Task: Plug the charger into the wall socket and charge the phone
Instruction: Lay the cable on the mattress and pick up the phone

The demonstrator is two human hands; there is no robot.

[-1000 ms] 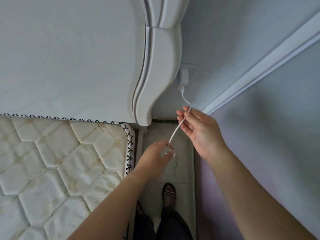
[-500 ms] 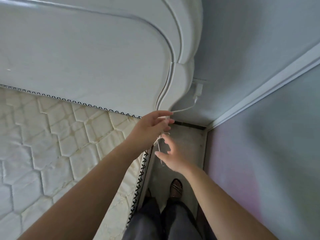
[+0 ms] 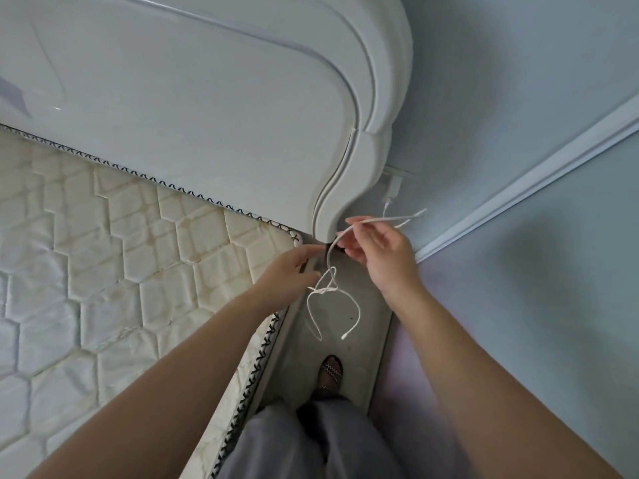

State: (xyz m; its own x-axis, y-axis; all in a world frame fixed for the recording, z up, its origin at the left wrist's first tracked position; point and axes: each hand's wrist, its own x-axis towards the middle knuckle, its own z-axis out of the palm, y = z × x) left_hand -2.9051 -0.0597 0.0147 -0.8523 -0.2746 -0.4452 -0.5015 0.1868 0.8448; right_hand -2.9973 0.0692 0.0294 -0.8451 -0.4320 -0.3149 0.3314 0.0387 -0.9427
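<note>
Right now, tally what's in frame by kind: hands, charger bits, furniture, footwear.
Hands: 2, left hand, right hand
Charger parts: 2, charger in the wall socket, white cable
Furniture: 2, headboard, mattress
Footwear: 1, sandal
Total: 7

A big white headboard (image 3: pixel 214 108) with a curvy edge stands vs. the pale blue wall (image 3: pixel 518 63). Below it lies a bare mattress (image 3: pixel 103 254) – cream, stitched in six-sided shapes, w/ yellow-brown stains and a black-and-white zigzag trim. A white strip of trim (image 3: pixel 539 174) runs along the wall. Down on the grey floor (image 3: pixel 366 326) – a patterned sandal (image 3: pixel 331 373) and grey trousers (image 3: pixel 311 440).
</note>
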